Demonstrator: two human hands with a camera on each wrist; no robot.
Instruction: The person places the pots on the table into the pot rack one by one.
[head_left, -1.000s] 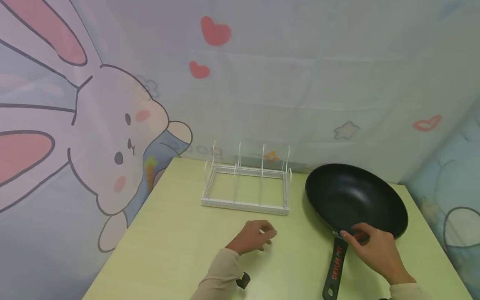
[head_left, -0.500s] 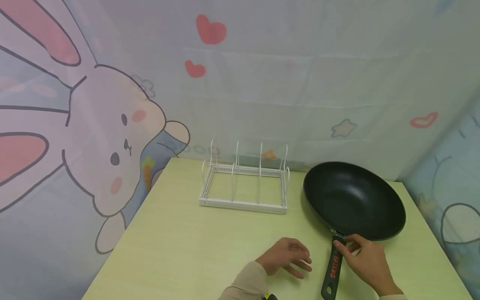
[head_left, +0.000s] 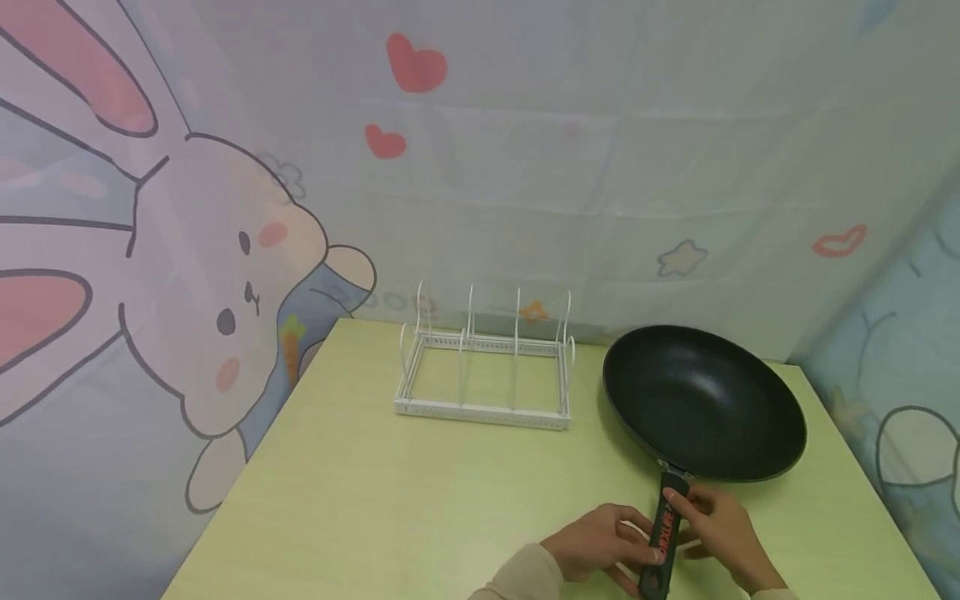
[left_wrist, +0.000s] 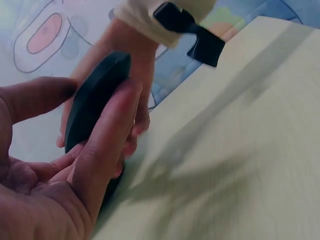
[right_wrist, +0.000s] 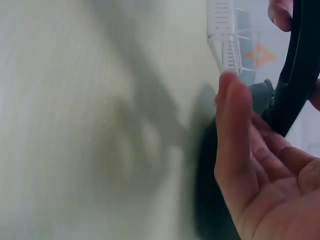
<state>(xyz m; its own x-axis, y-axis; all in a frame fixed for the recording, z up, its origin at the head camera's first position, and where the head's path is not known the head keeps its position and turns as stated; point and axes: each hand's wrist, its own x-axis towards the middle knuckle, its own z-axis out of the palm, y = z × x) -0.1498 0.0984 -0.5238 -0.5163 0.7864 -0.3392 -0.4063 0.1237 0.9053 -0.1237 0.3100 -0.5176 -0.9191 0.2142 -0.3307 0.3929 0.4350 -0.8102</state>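
Hands are meeting on black frying pan's (head_left: 703,402) dark handle with red lettering (head_left: 662,532): left hand (head_left: 600,546) gripping at 9 o'clock, right hand (head_left: 716,527) pinching at 3 o'clock.

Soft even light, blurred wrist views

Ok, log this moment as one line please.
left hand: on pan handle | right hand: on handle | pan: flat on table | rack: empty

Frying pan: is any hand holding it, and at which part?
Both hands are at the handle of the frying pan: the left hand and the right hand close around it from either side, while the pan rests on the table.
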